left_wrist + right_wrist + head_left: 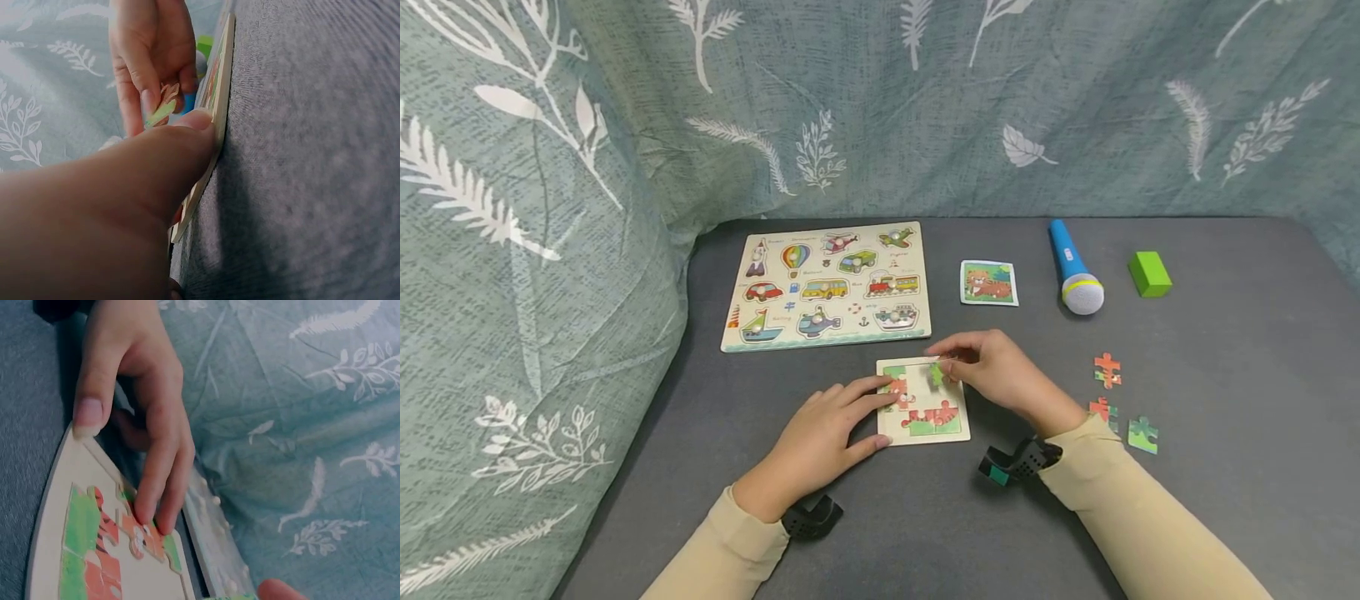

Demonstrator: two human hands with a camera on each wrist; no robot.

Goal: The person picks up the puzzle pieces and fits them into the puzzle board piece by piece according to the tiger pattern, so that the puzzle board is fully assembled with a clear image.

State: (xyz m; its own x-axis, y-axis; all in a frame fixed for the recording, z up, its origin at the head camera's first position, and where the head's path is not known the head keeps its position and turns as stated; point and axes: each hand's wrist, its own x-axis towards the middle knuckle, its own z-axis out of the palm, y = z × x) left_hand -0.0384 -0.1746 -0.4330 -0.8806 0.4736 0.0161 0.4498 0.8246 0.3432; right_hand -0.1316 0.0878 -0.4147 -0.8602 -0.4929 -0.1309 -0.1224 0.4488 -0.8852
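A small wooden puzzle board [887,433] lies on the table, partly filled with orange and green pieces. My left hand [831,425] rests on its left side, two fingertips on pieces in the tray and the thumb on the near left corner of the rim. With thumb and fingers, my right hand [996,371] pinches a green jigsaw piece [936,375] over the upper right of the board. The left wrist view shows that piece [164,114] tilted, with some orange on it. At the bottom of the right wrist view only a fingertip [280,590] of the right hand shows.
Loose jigsaw pieces [1142,435] lie on the right. Behind the board are a vehicle peg puzzle [827,283] and a tiger picture card [988,283]. A blue toy microphone [1073,267] and a green block [1150,274] stand farther right. A leafy curtain [865,108] borders the table.
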